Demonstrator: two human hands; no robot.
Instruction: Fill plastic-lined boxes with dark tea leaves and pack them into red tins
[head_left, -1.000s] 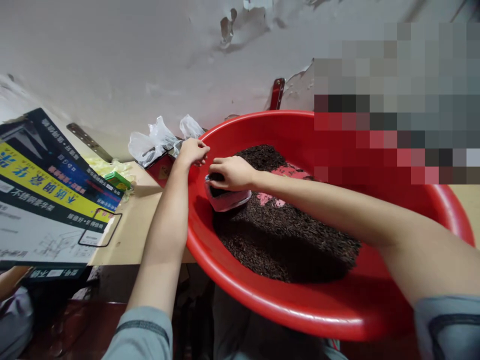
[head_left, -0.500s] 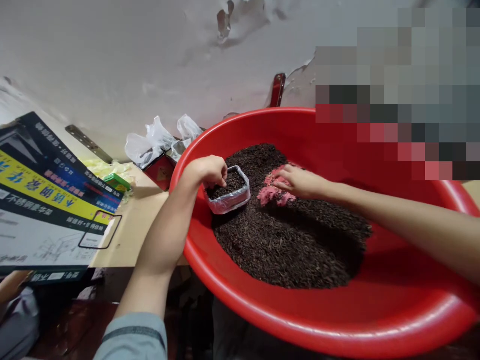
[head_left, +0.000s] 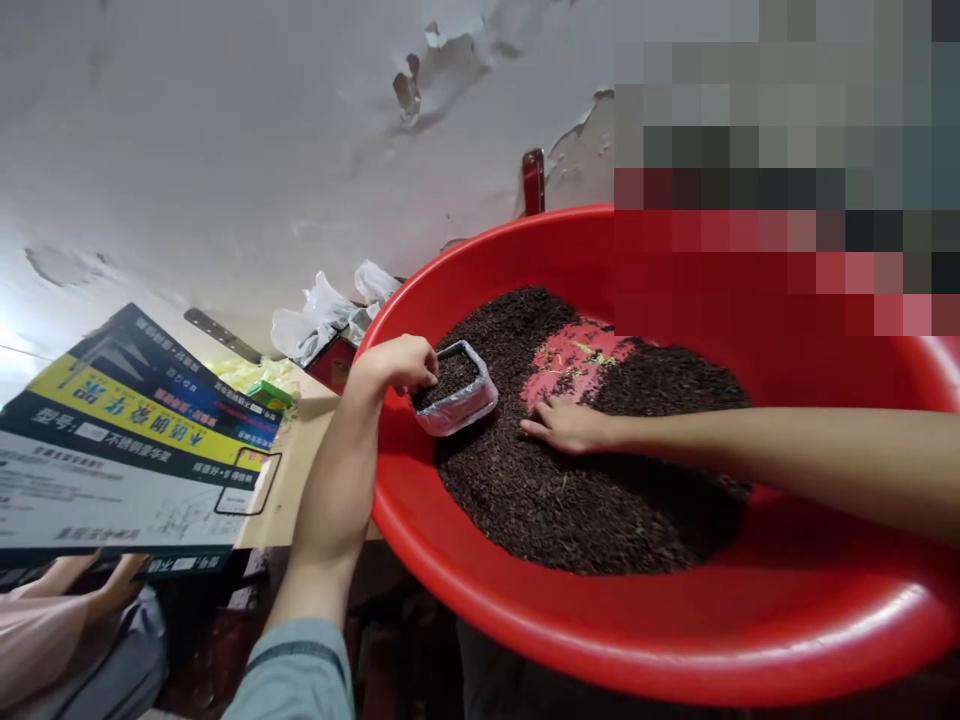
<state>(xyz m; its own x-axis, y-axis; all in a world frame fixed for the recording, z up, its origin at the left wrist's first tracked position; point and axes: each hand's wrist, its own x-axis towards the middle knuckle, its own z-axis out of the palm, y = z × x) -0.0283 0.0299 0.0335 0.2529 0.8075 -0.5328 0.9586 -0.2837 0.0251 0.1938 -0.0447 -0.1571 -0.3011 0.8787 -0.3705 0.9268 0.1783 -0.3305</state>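
- In the head view, the left hand had its fingers curled over the left rim of a small plastic-lined box, gripping it.
- The box, filled with dark flakes, stood inside the red tub, near the tub's left edge, beside the loose dark heap.
- The right hand lay open, palm down, fingers somewhat spread, on the heap near the tub's middle, just beside a pink patch.
- Left of the tub, a tan surface bore a green packet; white plastic bags sat near the tub's left rim.
- A printed carton hid the surface's left edge; a co-worker's arms showed below it.
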